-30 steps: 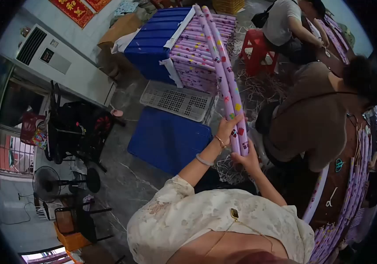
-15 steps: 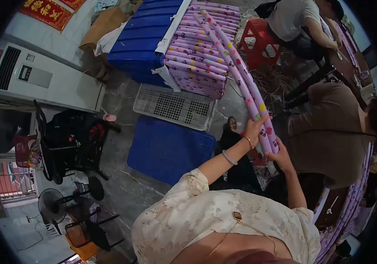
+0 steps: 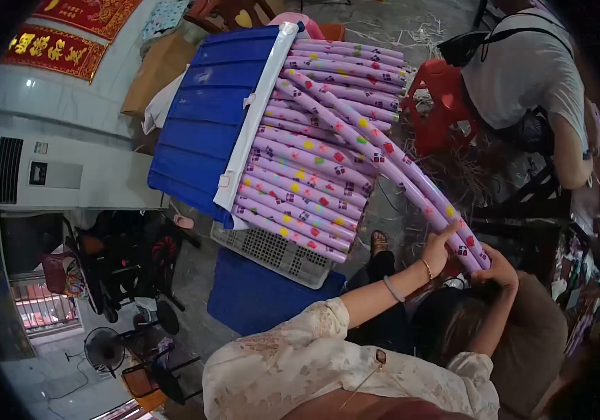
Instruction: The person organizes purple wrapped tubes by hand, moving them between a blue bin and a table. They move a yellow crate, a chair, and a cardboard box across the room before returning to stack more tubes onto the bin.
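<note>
A: What do the hands hold?
B: Left hand (image 3: 438, 250) and right hand (image 3: 497, 269), fingers clenched round the near end of two purple rolls (image 3: 384, 162), whose far end lies over the stack of rolls (image 3: 314, 189).

A: Surroundings?
B: Stack rests on a blue crate (image 3: 202, 119); grey tray (image 3: 272, 252) below it. A seated person's head (image 3: 454, 322) is directly beneath the hands; red stool (image 3: 443, 105) beyond.

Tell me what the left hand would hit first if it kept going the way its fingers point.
The left hand points up and right along the purple rolls it grips. Past them, the red stool looks like the first thing in line, though depth is hard to judge in this one view.
</note>
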A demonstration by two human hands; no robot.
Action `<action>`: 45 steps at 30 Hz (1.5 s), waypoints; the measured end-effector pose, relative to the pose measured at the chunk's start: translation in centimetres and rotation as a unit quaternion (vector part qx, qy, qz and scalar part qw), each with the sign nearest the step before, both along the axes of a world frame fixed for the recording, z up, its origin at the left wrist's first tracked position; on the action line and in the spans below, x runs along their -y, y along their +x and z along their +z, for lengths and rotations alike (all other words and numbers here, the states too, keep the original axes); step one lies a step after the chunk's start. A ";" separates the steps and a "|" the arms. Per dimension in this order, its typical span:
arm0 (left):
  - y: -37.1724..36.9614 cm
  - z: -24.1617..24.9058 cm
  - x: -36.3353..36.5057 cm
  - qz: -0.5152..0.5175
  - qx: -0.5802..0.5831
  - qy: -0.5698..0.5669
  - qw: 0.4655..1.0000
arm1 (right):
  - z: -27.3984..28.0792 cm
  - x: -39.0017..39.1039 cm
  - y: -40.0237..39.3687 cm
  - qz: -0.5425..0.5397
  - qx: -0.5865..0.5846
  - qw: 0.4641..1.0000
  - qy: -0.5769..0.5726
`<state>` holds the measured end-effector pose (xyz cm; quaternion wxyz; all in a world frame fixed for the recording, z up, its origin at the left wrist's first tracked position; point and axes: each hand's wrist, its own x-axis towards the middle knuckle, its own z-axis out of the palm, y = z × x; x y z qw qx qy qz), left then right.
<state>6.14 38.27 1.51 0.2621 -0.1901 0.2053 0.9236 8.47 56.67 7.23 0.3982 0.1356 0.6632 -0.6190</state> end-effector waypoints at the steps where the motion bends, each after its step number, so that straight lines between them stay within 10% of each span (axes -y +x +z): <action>1: -2.1 -0.5 -0.4 0.003 0.008 -0.003 1.000 | -0.5 -1.1 -2.3 0.040 -0.034 0.998 0.019; 9: -13.6 -0.3 5.2 -0.209 -0.160 -0.198 0.944 | -5.8 -6.7 -22.5 0.115 -0.013 0.993 0.004; 10: -15.8 1.7 7.5 -0.222 -0.263 -0.280 0.896 | -6.2 -6.3 -24.6 0.127 -0.006 0.992 0.004; 12: -20.1 3.1 11.3 -0.156 -0.489 -0.573 0.638 | -7.5 -5.7 -27.7 0.152 -0.021 0.988 -0.009; 14: -23.1 1.0 14.9 -0.088 -0.504 -0.690 0.512 | -8.3 -5.0 -29.8 0.186 -0.016 0.982 -0.007; 17: -25.7 0.2 18.1 -0.061 -0.470 -0.750 0.462 | -8.5 -4.4 -31.1 0.202 0.002 0.979 -0.019; 19: -26.7 -0.3 19.1 -0.035 -0.486 -0.805 0.338 | -8.4 -4.2 -31.6 0.198 0.016 0.980 -0.001; 45: -29.4 -2.9 22.5 -0.027 -0.534 -0.808 0.247 | -10.6 -2.9 -35.2 0.226 -0.023 0.974 0.007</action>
